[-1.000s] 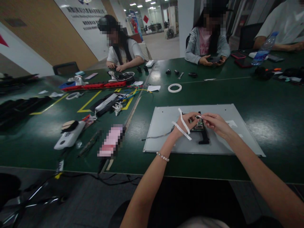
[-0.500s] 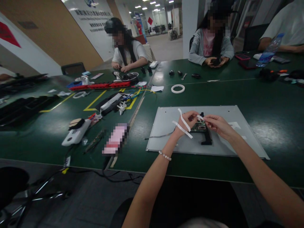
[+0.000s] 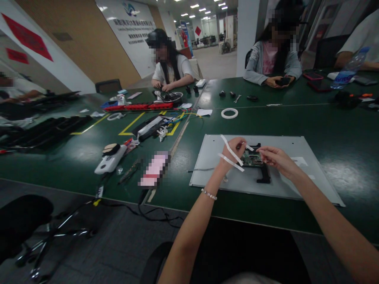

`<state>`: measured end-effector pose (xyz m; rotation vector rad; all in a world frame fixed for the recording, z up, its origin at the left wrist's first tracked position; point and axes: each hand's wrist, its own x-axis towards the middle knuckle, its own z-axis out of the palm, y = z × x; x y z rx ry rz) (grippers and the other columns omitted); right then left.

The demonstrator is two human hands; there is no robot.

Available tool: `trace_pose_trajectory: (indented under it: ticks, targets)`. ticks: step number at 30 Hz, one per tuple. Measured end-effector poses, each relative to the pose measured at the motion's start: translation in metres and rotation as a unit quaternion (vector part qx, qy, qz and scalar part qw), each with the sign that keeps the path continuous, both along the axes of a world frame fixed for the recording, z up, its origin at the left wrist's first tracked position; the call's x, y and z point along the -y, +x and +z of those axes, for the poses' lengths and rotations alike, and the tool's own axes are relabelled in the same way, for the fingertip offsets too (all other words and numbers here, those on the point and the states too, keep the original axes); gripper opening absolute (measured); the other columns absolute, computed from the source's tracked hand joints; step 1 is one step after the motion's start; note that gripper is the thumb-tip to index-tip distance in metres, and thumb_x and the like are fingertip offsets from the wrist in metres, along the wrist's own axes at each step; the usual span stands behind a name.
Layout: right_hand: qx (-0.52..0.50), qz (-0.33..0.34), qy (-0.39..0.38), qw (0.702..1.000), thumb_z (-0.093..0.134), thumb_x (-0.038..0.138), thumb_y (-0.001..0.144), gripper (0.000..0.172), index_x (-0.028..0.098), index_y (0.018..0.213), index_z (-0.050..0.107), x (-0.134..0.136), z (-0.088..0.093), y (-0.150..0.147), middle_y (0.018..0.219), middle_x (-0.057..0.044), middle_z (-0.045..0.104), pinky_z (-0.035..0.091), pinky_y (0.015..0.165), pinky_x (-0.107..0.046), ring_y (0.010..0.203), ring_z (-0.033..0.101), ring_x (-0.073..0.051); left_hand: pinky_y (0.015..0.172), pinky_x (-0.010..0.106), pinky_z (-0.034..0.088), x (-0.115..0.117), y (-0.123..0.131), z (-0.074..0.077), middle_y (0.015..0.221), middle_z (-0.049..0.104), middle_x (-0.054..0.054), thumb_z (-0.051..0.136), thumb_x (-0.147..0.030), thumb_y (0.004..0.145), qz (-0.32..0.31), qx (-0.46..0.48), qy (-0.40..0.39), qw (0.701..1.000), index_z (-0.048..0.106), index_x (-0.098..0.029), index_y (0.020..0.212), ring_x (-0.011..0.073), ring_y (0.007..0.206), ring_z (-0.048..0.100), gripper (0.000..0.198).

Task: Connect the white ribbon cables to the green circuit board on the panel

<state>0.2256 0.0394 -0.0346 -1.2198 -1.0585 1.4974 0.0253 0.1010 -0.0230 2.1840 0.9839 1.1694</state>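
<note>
My left hand [image 3: 235, 149] is closed in a pinch on a short strip of white tape [image 3: 249, 147], whose free end points right. Two longer white tape strips [image 3: 232, 150] cling to the back of this hand and wrist. Just to the right, my right hand [image 3: 274, 157] has thumb and forefinger pinched together, apart from the short strip; whatever is between them is too small to make out. Below both hands a green circuit board [image 3: 251, 159] and a black bracket [image 3: 264, 175] sit on a flat grey metal panel [image 3: 287, 187]. My left hand partly hides the board.
A tape roll [image 3: 229, 113] lies beyond the panel. Left of it are a phone [image 3: 154, 169], a white device [image 3: 110, 159], cables and a black tray-like part [image 3: 151, 128]. Two people [image 3: 171, 71] [image 3: 272, 63] sit across the green table. A water bottle [image 3: 349, 69] stands at far right.
Both hands were together at the short tape strip; now my right fingers have come away to the right, and the strip stays in my left hand. The whole view has shifted slightly.
</note>
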Motion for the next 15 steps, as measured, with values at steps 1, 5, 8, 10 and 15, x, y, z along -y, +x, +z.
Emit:
trace_pose_trajectory:
  ticks: [1,5,8,10,15]
  targets:
    - [0.002,-0.003,0.001,1.0,0.075,0.048,0.068,0.047,0.015,0.1,0.065,0.001,0.001,0.0,0.076,-0.003,0.057,0.027,0.045,-0.017,0.062,0.049,-0.008,0.064,0.025,0.047,-0.004,-0.011,0.004,0.078,0.063,0.004,0.052,-0.026,0.087,0.032,-0.018,0.026,0.999,0.062,-0.017,0.088,0.012,0.067,0.057,0.014]
    - [0.014,-0.014,-0.002,1.0,0.073,0.049,0.071,0.045,0.015,0.1,0.066,0.002,0.001,0.001,0.078,-0.003,0.058,0.029,0.046,-0.016,0.064,0.05,-0.008,0.071,0.026,0.046,-0.024,-0.084,0.029,0.082,0.063,0.004,0.048,-0.025,0.089,0.156,-0.13,0.085,0.976,0.061,-0.018,0.089,0.0143,0.076,0.059,0.015]
    - [0.023,-0.01,0.001,1.0,0.072,0.05,0.072,0.044,0.015,0.099,0.067,0.002,-0.001,0.001,0.078,-0.004,0.058,0.028,0.047,-0.015,0.066,0.05,-0.008,0.077,0.027,0.045,-0.042,-0.16,0.045,0.092,0.065,0.005,0.047,-0.03,0.089,0.265,-0.21,0.066,0.939,0.061,-0.018,0.097,0.0165,0.083,0.059,0.02]
    - [0.028,-0.003,-0.003,1.0,0.072,0.05,0.072,0.044,0.015,0.099,0.067,0.001,-0.002,0.0,0.079,-0.004,0.058,0.029,0.048,-0.016,0.067,0.05,-0.009,0.08,0.027,0.044,-0.055,-0.211,0.05,0.098,0.065,0.004,0.046,-0.032,0.089,0.345,-0.232,0.009,0.909,0.06,-0.019,0.103,0.0165,0.087,0.059,0.024]
    - [0.04,-0.002,-0.007,0.999,0.072,0.053,0.071,0.046,0.015,0.098,0.068,0.0,-0.003,-0.001,0.078,-0.005,0.058,0.029,0.047,-0.017,0.066,0.049,-0.01,0.071,0.027,0.045,-0.089,-0.3,0.046,0.091,0.066,0.01,0.05,-0.025,0.081,0.422,-0.231,-0.068,0.874,0.061,-0.009,0.096,0.0182,0.081,0.06,0.025]
